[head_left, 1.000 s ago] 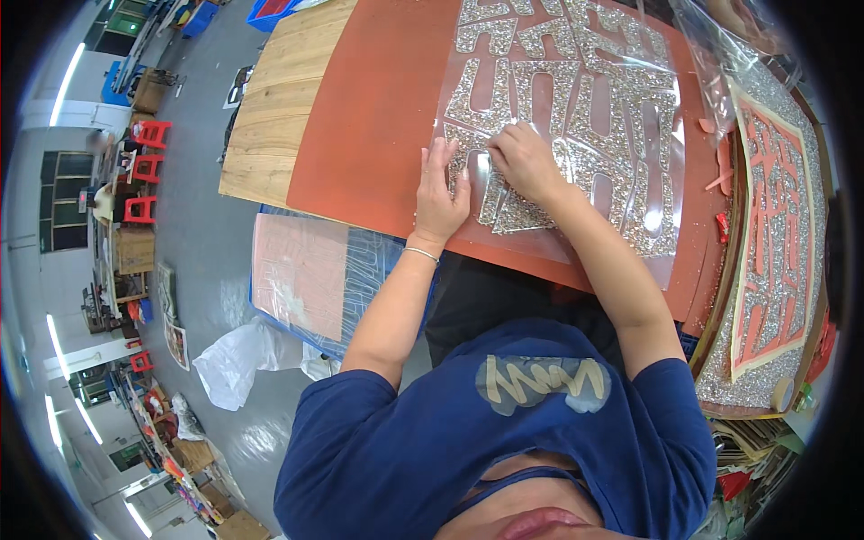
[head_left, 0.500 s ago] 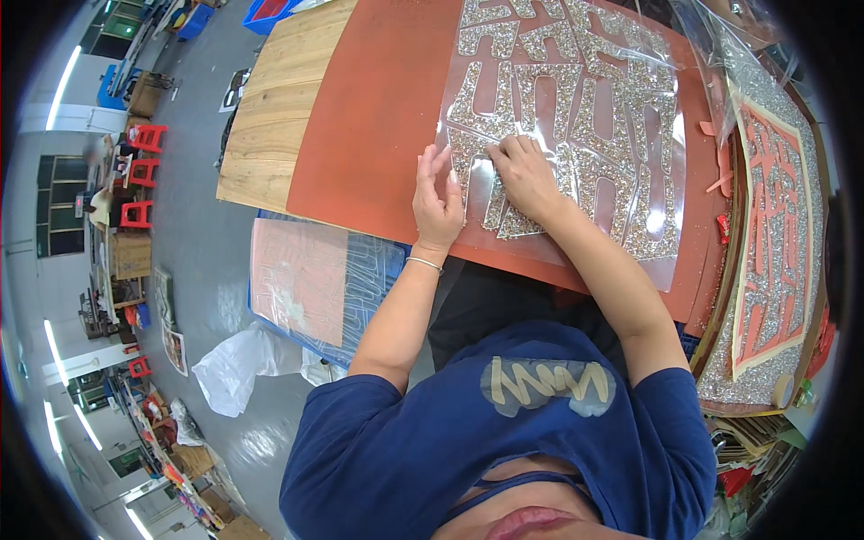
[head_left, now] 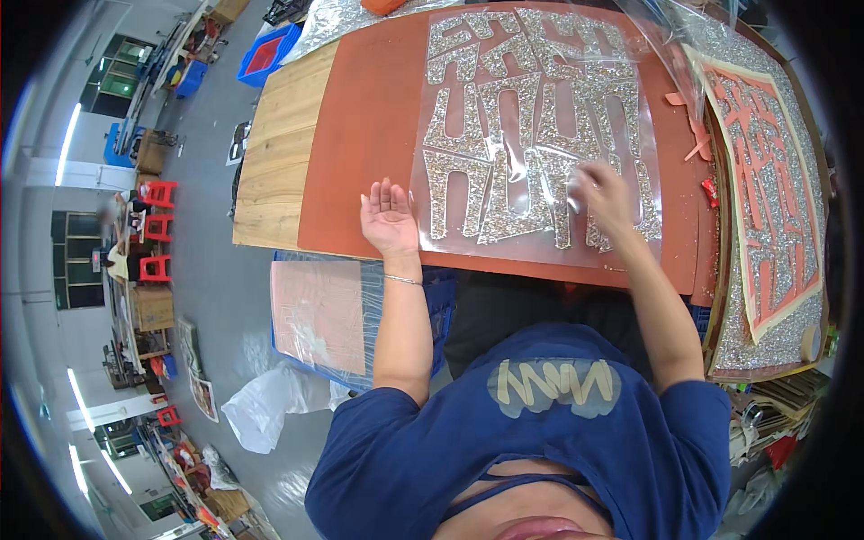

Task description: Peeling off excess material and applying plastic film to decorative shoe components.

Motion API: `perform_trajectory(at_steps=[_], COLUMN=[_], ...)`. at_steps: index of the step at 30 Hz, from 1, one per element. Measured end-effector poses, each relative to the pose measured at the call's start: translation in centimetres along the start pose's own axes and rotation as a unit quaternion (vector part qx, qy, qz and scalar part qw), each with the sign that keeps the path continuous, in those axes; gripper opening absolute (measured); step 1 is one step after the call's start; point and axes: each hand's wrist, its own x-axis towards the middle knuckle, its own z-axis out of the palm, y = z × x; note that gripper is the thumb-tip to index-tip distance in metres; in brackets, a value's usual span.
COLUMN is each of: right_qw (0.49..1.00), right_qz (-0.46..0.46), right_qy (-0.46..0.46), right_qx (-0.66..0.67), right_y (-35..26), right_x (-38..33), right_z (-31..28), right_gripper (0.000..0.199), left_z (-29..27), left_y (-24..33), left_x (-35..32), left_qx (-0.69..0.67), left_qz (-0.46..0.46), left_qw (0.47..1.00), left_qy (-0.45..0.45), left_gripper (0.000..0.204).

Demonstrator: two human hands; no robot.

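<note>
A clear plastic sheet (head_left: 531, 251) lies on a reddish-brown mat (head_left: 364, 108) and bears several cut-out shapes (head_left: 495, 99) covered in silvery-gold sparkling grains. My left hand (head_left: 391, 218) is palm up just beyond the sheet's left edge, over the mat, with its fingers stretched out and nothing in it. Over the right part of the sheet is my right hand (head_left: 605, 198), its fingers smeared by motion. Whether it touches the shapes or holds anything I cannot make out.
A tray of loose glitter (head_left: 729, 351) stands at the right, with a cream-edged stencil (head_left: 781, 301) lying on it. Bare wooden boards (head_left: 279, 153) show left of the mat. Below them sit a blue crate (head_left: 441, 310) and a white plastic bag (head_left: 256, 414). Red stools (head_left: 157, 229) stand far left.
My hands have moved apart: the left away from the sheet's edge, turning palm up, the right across the shapes to the right. The whole view has shifted slightly.
</note>
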Motion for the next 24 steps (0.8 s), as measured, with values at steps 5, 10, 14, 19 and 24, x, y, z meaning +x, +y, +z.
perform_trajectory(at_steps=[5, 10, 14, 19, 24], right_qw=[0.937, 0.847, 0.859, 0.849, 0.841], right_qz=[0.040, 0.086, 0.123, 0.155, 0.148], right_qy=[0.245, 0.200, 0.195, 0.179, 0.209], right_qx=[-0.244, -0.486, -0.456, -0.473, -0.477], right_y=[2.6, 5.4, 6.2, 6.8, 7.5], right_x=[-10.8, -19.8, -20.7, -19.7, -19.6], right_z=[-19.5, -28.1, -28.1, -28.6, -28.4], right_gripper=[0.023, 0.016, 0.014, 0.014, 0.014], left_z=[-2.3, -2.4, 1.0, 1.9, -1.2], left_y=[1.4, 2.6, 0.0, -0.3, 2.4], left_x=[4.2, 4.3, 1.1, -0.3, 2.2], left_qx=[-0.327, -0.200, 0.143, 0.272, 0.090], left_qz=[-0.133, 0.022, 0.230, 0.208, 0.075], left_qw=[0.930, 0.979, 0.949, 0.936, 0.989], left_qy=[-0.097, -0.033, 0.161, 0.076, 0.092], left_gripper=[0.037, 0.032, 0.027, 0.023, 0.016])
